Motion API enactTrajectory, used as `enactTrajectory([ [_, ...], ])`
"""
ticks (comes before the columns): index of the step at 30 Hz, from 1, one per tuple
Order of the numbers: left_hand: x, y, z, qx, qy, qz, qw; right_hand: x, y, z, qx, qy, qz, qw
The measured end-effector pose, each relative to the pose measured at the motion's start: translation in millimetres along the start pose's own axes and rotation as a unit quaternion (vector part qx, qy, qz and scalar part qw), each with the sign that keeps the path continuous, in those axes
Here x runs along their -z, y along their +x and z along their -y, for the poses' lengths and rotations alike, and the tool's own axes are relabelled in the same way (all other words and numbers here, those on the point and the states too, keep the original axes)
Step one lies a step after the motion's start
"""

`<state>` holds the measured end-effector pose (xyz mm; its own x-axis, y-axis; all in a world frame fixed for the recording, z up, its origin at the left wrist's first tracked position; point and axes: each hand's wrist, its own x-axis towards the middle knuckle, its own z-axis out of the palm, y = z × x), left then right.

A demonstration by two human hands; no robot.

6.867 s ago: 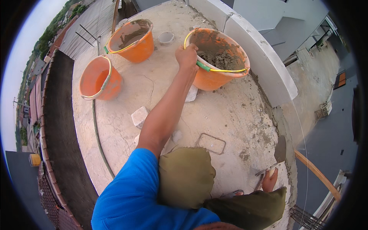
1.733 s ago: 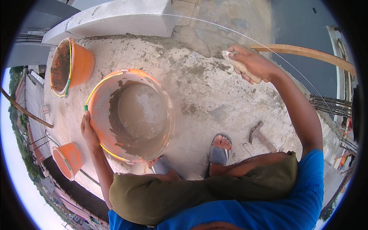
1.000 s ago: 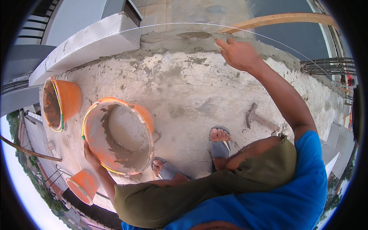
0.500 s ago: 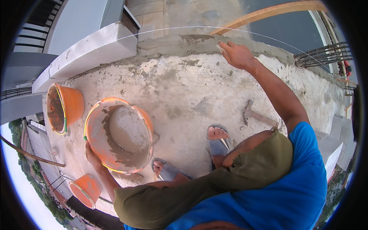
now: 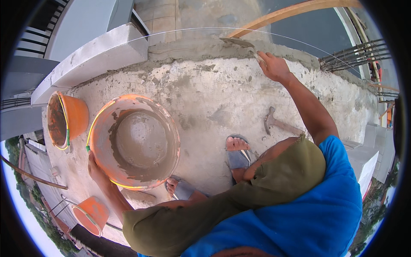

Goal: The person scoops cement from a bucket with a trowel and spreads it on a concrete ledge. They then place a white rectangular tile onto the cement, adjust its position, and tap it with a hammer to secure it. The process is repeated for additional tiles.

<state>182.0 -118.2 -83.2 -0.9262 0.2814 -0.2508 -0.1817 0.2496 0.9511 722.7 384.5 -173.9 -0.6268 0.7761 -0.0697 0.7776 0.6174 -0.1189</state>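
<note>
My right hand [image 5: 275,67] is closed round the handle end of a trowel [image 5: 239,42]. The trowel's flat blade lies over the strip of wet grey mortar [image 5: 188,49] along the far edge. At the left, my left hand [image 5: 97,170] grips the side of a large orange bucket [image 5: 105,160] near its green and yellow handle; part of the fingers is hidden by the bucket. Inside the bucket sits wet grey mortar [image 5: 141,137], smeared up the walls.
A claw hammer [image 5: 280,124] lies on the concrete right of my feet. Two smaller orange buckets [image 5: 78,116] [image 5: 96,212] stand at the left. A pale block [image 5: 98,53] borders the mortar strip. A thin string [image 5: 205,28] stretches above it. Steel bars [image 5: 355,55] jut in at the right.
The trowel blade shows more plainly now, and my right hand has shifted slightly right and nearer. The large bucket has tipped, so its opening faces up more, with my left hand still on it.
</note>
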Motion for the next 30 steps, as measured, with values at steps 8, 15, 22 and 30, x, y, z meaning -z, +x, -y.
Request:
enactTrajectory([
  [8,-55.7,-22.9,-50.0,0.011,-0.026,-0.002,1.000,19.8,-23.2,96.9,0.116,0.193,-0.008,0.974],
  [15,-47.4,-10.1,-37.6,0.015,-0.022,-0.028,0.999,10.2,-64.0,228.2,0.391,0.139,0.071,0.907],
  [22,-35.2,-16.0,-29.0,0.004,-0.043,-0.005,0.999,45.3,-78.9,142.9,0.407,0.007,0.063,0.911],
  [30,-63.7,-28.5,-42.3,-0.010,-0.084,0.059,0.995,208.6,-8.7,303.1,0.374,-0.196,0.055,0.905],
])
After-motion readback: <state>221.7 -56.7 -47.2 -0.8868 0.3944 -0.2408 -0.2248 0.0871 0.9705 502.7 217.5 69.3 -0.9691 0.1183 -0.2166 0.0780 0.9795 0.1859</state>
